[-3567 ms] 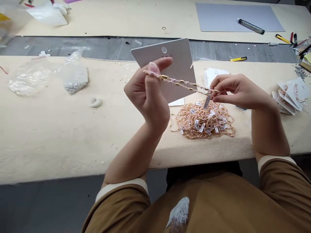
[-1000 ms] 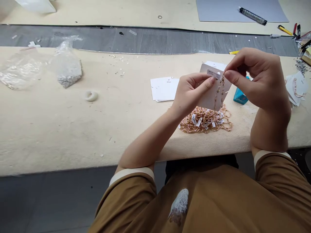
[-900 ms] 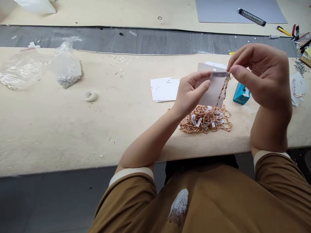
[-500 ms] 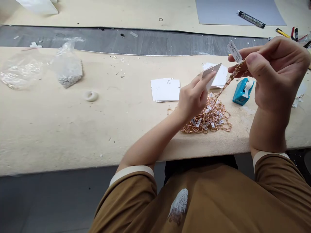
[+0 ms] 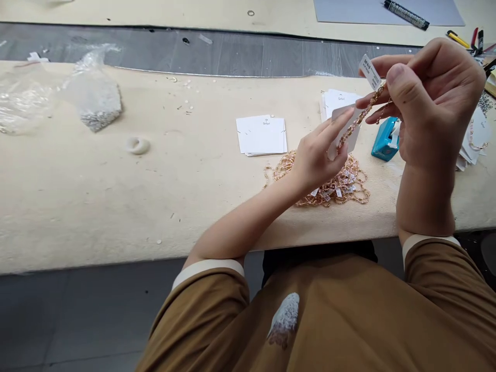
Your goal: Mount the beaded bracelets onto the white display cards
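My right hand [image 5: 434,98] pinches one end of a pink and gold beaded necklace [image 5: 358,121], with a white price tag [image 5: 370,72] standing up by its fingertips. The strand slants down to my left hand [image 5: 320,152], which is closed on a white display card [image 5: 351,137]. The beads lie across the face of that card, near my left thumb. Below, a tangled pile of similar beaded necklaces [image 5: 356,194] with small white tags rests on the table, partly hidden by my left hand and forearm.
Stacked white cards [image 5: 260,137] lie left of the pile, with more cards [image 5: 337,101] behind it. A blue tape dispenser [image 5: 385,139] stands by my right wrist. Farther left are a tape roll [image 5: 138,145] and a plastic bag of small pieces [image 5: 101,103]. Carded necklaces [image 5: 475,137] lie far right.
My left hand has moved right and turned the card toward the necklace. The strand now lies over the card. My right hand has shifted slightly up and left, and the view has tilted slightly.
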Demonstrator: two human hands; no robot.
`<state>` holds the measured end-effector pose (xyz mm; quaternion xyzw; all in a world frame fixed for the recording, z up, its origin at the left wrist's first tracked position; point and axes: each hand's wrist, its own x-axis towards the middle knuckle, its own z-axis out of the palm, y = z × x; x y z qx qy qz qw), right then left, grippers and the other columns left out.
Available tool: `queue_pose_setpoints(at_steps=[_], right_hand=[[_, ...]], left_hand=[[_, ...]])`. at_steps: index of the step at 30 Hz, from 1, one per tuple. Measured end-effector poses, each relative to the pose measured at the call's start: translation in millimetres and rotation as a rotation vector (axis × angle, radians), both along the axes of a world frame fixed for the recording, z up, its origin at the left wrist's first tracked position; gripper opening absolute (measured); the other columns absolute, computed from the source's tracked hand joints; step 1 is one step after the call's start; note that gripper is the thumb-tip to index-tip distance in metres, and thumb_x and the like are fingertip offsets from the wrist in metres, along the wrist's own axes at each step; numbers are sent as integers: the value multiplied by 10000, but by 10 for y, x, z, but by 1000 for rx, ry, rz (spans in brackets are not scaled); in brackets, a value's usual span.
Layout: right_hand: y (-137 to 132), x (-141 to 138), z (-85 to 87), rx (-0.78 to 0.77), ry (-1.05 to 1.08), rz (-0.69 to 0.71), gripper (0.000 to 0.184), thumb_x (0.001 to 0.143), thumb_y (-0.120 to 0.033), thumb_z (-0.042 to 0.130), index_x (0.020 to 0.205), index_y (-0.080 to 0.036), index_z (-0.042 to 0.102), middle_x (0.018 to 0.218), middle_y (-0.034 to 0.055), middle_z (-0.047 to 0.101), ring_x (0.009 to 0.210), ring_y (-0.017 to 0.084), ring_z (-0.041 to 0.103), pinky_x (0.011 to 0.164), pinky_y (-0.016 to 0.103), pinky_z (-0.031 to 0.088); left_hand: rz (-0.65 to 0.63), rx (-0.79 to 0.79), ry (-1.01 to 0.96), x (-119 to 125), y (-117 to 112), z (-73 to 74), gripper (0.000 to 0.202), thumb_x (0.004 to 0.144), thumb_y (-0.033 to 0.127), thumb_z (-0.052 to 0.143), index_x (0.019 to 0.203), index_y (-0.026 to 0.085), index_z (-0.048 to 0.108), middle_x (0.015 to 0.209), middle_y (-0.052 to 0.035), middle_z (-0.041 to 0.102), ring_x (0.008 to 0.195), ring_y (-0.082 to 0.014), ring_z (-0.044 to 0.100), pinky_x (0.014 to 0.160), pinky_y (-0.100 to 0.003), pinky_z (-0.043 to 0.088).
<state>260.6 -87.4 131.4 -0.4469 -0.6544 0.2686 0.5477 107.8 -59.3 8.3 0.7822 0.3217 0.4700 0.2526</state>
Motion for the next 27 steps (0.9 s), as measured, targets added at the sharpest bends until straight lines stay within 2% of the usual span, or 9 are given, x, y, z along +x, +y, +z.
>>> queue_pose_setpoints(at_steps=[4,7,9,12,15,18,21,24,27], right_hand=[[16,1,-11,4,4,-9,218,945,-206,656,747,-243,572,1065,-2,763,718,172,741,471,350,528],[2,-46,2,-10,-34,-43,253,937,-189,647,710,-255,558,1049,1,763,721,154,720,501,342,529],[-9,-88,1,10,-48,-67,240,916,-169,657,701,-248,584,1006,20,763,764,146,709,558,330,536],[-12,-127,-26,76,-55,-115,240,894,-171,686,677,-239,606,949,42,756,664,143,615,568,358,445],[-3,-120,-57,159,-104,-120,280,904,-232,707,649,-252,593,860,31,730,625,162,546,549,366,367],[-15,-115,-45,149,-80,-98,268,904,-285,727,668,-248,606,820,32,686,613,146,519,529,351,329],[-35,-130,-10,92,-41,-135,236,905,-268,732,713,-226,603,789,23,614,567,103,454,530,346,285],[3,-106,-11,165,-48,-189,235,891,-227,748,701,-213,609,675,-5,530,531,84,437,514,342,227],[89,-36,-41,223,-56,-191,263,882,-236,769,674,-222,608,615,-19,518,481,78,422,479,342,200]], left_hand=[[-104,-81,-57,-40,15,86,496,913,251,459,1391,297,585,1323,-5,714,1114,-154,707,1015,-338,601],[-132,-86,-64,-39,16,83,459,922,347,519,1364,269,613,1299,-25,729,1114,-166,711,1025,-341,598],[-120,-72,-37,-30,14,51,532,896,480,615,1375,249,609,1324,-55,720,1165,-196,701,1040,-355,596],[-54,-44,29,-12,8,-21,690,808,587,742,1395,251,603,1382,-80,689,1226,-237,682,1077,-393,588],[-11,-23,54,10,6,-75,563,858,438,712,1387,271,615,1345,-61,711,1132,-206,712,992,-372,618],[-50,-39,6,25,19,-72,439,896,276,608,1332,269,655,1267,-35,751,1071,-163,732,927,-336,635],[-197,-145,-98,15,48,-24,405,901,223,559,1286,256,679,1299,-22,739,1173,-147,719,1037,-348,633],[-365,-295,-155,-21,80,34,433,866,212,590,1290,250,673,1375,-15,698,1315,-154,658,1198,-385,570],[-431,-401,-149,-53,93,76,456,822,235,644,1277,239,678,1379,-26,695,1333,-169,643,1248,-399,530]])
